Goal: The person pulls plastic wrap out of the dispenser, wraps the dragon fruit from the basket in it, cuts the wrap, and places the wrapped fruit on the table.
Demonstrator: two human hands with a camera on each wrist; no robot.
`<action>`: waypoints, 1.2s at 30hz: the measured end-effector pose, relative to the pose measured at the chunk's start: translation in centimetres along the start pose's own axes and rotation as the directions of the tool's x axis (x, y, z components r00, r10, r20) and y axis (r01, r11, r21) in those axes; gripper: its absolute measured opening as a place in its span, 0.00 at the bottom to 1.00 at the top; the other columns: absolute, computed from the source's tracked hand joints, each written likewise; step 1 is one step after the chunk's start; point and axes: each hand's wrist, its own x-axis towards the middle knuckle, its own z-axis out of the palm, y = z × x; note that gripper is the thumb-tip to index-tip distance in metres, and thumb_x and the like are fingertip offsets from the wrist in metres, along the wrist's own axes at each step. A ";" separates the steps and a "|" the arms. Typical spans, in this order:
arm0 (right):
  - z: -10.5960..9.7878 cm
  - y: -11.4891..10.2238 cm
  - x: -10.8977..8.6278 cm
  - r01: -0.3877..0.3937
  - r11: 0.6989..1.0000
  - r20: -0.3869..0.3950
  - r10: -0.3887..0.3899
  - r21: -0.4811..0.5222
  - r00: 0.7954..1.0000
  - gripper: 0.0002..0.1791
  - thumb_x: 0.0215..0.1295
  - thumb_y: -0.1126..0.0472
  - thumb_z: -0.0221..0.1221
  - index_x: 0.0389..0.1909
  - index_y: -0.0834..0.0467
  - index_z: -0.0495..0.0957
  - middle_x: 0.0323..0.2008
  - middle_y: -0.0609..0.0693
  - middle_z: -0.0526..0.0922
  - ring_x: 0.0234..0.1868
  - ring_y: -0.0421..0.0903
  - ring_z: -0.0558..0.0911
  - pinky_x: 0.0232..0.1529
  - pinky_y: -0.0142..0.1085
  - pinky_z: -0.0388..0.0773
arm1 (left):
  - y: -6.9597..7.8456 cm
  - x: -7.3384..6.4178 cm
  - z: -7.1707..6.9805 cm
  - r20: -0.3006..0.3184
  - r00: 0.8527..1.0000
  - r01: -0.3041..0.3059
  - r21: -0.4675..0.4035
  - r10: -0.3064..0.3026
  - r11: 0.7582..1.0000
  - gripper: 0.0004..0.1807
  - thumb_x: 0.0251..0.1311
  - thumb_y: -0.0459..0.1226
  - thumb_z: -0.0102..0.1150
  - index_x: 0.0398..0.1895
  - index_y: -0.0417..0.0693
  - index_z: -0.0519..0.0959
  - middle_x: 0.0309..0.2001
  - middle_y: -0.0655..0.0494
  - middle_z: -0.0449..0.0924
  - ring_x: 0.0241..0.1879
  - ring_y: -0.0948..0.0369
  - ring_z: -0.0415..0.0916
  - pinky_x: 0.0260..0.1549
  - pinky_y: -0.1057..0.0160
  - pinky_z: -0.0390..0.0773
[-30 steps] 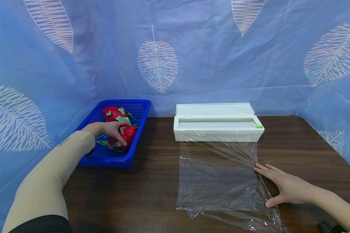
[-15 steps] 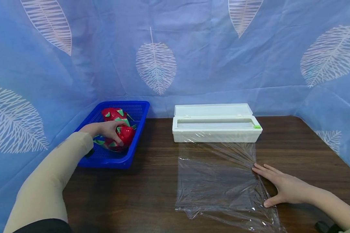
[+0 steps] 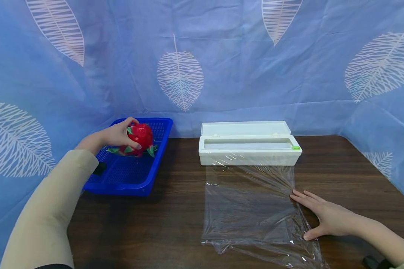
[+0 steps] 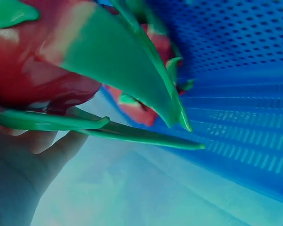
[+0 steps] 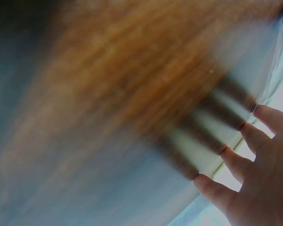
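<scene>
My left hand (image 3: 114,135) grips a red dragon fruit (image 3: 141,136) with green scales, raised over the blue basket (image 3: 131,170). In the left wrist view, the held dragon fruit (image 4: 33,77) fills the upper left, and a second dragon fruit (image 4: 142,114) lies behind it in the basket. My right hand (image 3: 330,216) rests with fingers spread on the right edge of a sheet of clear cling film (image 3: 245,213). From a white cling film dispenser (image 3: 249,158) with its lid raised, the film runs forward over the table. In the right wrist view, the fingertips touch the surface.
A small green piece (image 3: 296,147) sits at the dispenser's right end. The dark wooden table (image 3: 168,224) meets a blue curtain (image 3: 229,82) with white leaf prints at its back and sides. The film's front edge is crumpled.
My left hand has lifted the dragon fruit from the basket's floor, moving it up and toward the back. The right hand has kept its place on the cling film.
</scene>
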 end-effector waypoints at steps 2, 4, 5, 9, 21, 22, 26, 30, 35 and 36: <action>0.0 0.0 0.0 0.002 1.000 -0.003 -0.002 -0.002 1.000 0.61 0.44 0.31 0.67 0.76 0.55 0.52 0.72 0.69 0.51 0.67 0.73 0.53 0.34 0.51 0.75 | 0.4 -0.2 -0.5 -0.038 0.999 -0.011 -0.013 0.011 1.000 0.46 0.55 0.44 0.71 0.67 0.42 0.51 0.64 0.32 0.58 0.55 0.37 0.68 0.46 0.42 0.77; 0.0 0.1 0.1 -0.003 1.000 -0.003 0.003 -0.005 1.000 0.61 0.44 0.30 0.66 0.76 0.55 0.53 0.72 0.68 0.51 0.67 0.73 0.53 0.34 0.52 0.76 | 1.0 -0.4 -0.8 -0.072 0.997 -0.025 -0.030 0.023 0.999 0.45 0.55 0.43 0.71 0.68 0.43 0.51 0.65 0.33 0.57 0.56 0.37 0.68 0.45 0.43 0.78; 0.0 0.1 0.1 0.000 1.000 -0.002 0.000 -0.004 1.000 0.61 0.44 0.30 0.66 0.76 0.55 0.53 0.72 0.69 0.51 0.67 0.73 0.53 0.34 0.52 0.76 | 1.4 -0.5 -0.9 -0.084 0.996 -0.033 -0.036 0.030 0.999 0.45 0.55 0.43 0.71 0.68 0.44 0.51 0.66 0.34 0.56 0.56 0.37 0.68 0.44 0.44 0.79; -0.1 0.1 0.2 -0.008 1.000 -0.001 0.008 -0.009 1.000 0.62 0.44 0.30 0.66 0.75 0.55 0.53 0.72 0.68 0.51 0.67 0.73 0.53 0.33 0.50 0.75 | 3.4 -0.5 -1.0 -0.096 0.992 -0.083 -0.065 0.076 0.994 0.45 0.54 0.41 0.72 0.68 0.47 0.53 0.67 0.37 0.56 0.54 0.39 0.70 0.37 0.49 0.82; 0.0 -0.2 0.2 0.014 1.000 -0.001 -0.014 -0.009 1.000 0.61 0.45 0.32 0.67 0.75 0.58 0.53 0.71 0.71 0.51 0.67 0.75 0.52 0.33 0.54 0.75 | 10.8 1.4 0.4 -0.055 0.973 -0.227 -0.065 0.224 0.972 0.48 0.47 0.40 0.75 0.69 0.54 0.55 0.62 0.46 0.64 0.54 0.44 0.71 0.27 0.54 0.83; 0.0 -0.2 0.2 0.014 1.000 -0.001 -0.014 -0.009 1.000 0.61 0.45 0.32 0.67 0.75 0.58 0.54 0.71 0.71 0.51 0.67 0.75 0.52 0.34 0.55 0.75 | 11.3 1.6 0.6 -0.050 0.969 -0.243 -0.062 0.240 0.968 0.49 0.46 0.39 0.76 0.69 0.54 0.56 0.62 0.47 0.65 0.54 0.45 0.70 0.28 0.54 0.83; -0.2 -0.2 0.3 0.004 1.000 -0.004 -0.004 -0.014 1.000 0.61 0.44 0.31 0.67 0.75 0.57 0.54 0.72 0.69 0.51 0.67 0.74 0.52 0.36 0.55 0.75 | 13.3 2.2 1.4 -0.027 0.950 -0.312 -0.036 0.311 0.949 0.50 0.42 0.38 0.78 0.68 0.54 0.58 0.61 0.50 0.66 0.56 0.49 0.68 0.31 0.55 0.83; -0.3 -0.1 0.3 0.003 1.000 -0.001 -0.003 -0.004 1.000 0.61 0.44 0.32 0.67 0.75 0.58 0.54 0.71 0.69 0.51 0.67 0.74 0.52 0.36 0.56 0.75 | 14.8 2.8 2.5 0.015 0.927 -0.374 -0.005 0.374 0.927 0.48 0.42 0.39 0.78 0.67 0.53 0.60 0.60 0.51 0.68 0.56 0.51 0.68 0.32 0.56 0.83; -0.1 -0.2 0.3 0.009 1.000 0.011 -0.010 0.021 1.000 0.60 0.45 0.34 0.68 0.75 0.58 0.54 0.71 0.70 0.50 0.67 0.75 0.51 0.35 0.58 0.75 | 16.2 3.6 4.2 0.068 0.905 -0.422 0.018 0.420 0.906 0.47 0.41 0.41 0.77 0.66 0.55 0.61 0.60 0.54 0.68 0.56 0.53 0.69 0.33 0.59 0.83; -0.1 -0.2 0.3 0.011 1.000 0.012 -0.011 0.024 1.000 0.60 0.45 0.34 0.68 0.74 0.58 0.54 0.72 0.70 0.50 0.67 0.75 0.50 0.35 0.58 0.75 | 16.4 3.7 4.5 0.078 0.902 -0.427 0.016 0.425 0.904 0.47 0.41 0.41 0.77 0.66 0.55 0.61 0.60 0.54 0.68 0.56 0.54 0.69 0.33 0.60 0.83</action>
